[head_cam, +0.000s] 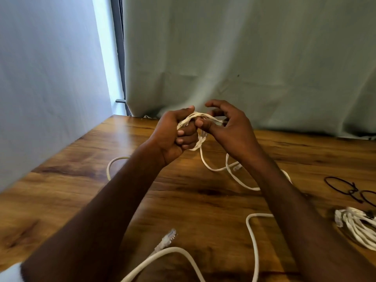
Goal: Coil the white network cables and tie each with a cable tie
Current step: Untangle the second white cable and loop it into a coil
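White network cable [213,169] is the thing in hand in the head view: the left hand [173,137] has its fingers curled tight round a small coil [191,121] held above the wooden table [203,196], and the right hand [227,123], half open with fingers bent, pinches the strand running into that coil. The slack trails over the table toward a clear plug [167,237] near the front edge. It looks light, springy and smooth, likely to unwind if released, so the grip belongs across all the loops. A finished bundle [354,222] lies to the right, black cable ties [345,188] just beyond it.
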`<state>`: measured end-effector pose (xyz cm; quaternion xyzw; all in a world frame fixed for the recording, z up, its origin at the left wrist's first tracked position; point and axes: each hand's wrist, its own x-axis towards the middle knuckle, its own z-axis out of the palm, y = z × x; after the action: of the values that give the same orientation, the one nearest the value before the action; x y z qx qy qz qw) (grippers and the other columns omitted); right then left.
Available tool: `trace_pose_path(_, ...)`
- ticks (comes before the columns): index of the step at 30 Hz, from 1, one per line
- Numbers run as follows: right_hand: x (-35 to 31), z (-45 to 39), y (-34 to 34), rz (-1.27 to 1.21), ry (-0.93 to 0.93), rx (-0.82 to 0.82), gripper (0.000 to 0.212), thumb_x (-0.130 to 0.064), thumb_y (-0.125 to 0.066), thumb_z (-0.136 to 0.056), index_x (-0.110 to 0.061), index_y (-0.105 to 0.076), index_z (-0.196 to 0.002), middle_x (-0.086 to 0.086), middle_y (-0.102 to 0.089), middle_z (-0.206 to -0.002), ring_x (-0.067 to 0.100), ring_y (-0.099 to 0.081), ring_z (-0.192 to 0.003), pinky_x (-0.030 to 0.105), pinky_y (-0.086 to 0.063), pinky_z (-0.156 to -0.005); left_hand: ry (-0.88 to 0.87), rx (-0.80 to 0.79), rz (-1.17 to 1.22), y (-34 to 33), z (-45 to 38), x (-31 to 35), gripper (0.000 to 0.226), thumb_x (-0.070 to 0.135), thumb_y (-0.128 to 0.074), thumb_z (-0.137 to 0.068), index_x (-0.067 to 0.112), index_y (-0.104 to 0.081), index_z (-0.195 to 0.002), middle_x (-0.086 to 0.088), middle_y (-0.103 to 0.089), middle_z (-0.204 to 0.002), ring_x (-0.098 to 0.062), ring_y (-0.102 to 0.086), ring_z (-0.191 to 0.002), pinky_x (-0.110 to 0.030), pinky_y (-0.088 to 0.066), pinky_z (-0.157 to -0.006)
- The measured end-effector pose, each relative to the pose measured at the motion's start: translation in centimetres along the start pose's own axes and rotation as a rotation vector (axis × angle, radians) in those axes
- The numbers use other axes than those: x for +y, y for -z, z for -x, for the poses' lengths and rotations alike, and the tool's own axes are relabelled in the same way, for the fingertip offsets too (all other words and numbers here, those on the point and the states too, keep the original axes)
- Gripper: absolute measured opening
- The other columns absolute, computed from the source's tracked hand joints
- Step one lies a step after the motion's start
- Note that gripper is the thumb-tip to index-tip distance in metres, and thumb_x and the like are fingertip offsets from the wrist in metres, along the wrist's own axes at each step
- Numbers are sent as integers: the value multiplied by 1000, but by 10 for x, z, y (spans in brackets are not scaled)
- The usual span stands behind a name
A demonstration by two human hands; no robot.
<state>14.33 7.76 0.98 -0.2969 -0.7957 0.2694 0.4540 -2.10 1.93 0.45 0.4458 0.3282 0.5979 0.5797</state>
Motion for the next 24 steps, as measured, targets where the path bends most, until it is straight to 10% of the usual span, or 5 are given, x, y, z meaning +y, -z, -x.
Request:
trace_pose_path(4,1,2,8,-253,23,-208,36,-13,-77,-92,-16,-71,-127,1,-77,-113,15,-73,-106,30,-59,-94,15,-117,220,3,1,0,41,28,-37,-108,6,-56,-79,7,-35,-36,-6,-28,-26,-21,-20,-36)
trace_pose_path(10,2,0,3,-153,51,2,14,-14,-67,-99,-14,-80,-105,1,-78,-77,16,-75,-74,24,-57,-73,-7,-152,139,5,2,-5,46,30,-34,-110,8,-59,-79,2,-39,-40,-13,-38,-34,-27,-38,-45)
trace_pose_path(15,13,0,-6,10,6,138,17,-25,-66,-99,-19,-81,-93,-4,-75,-76,17,-71,-73,44,-58,-71,-13,-217,111,0,3,-12,40,35,-35,-109,6,-59,-93,-2,-44,-52,-22,-58,-60,-35,-48,-75)
trace_pose_path(24,26,-3,-2,41,-52,185,30,-28,-62,-102,-19,-80,-80,-3,-73,-67,18,-70,-67,43,-57,-68,89,-312,187,8,1,-12,47,39,-32,-113,11,-59,-85,6,-24,-52,-10,-31,-43,-26,-29,-53)
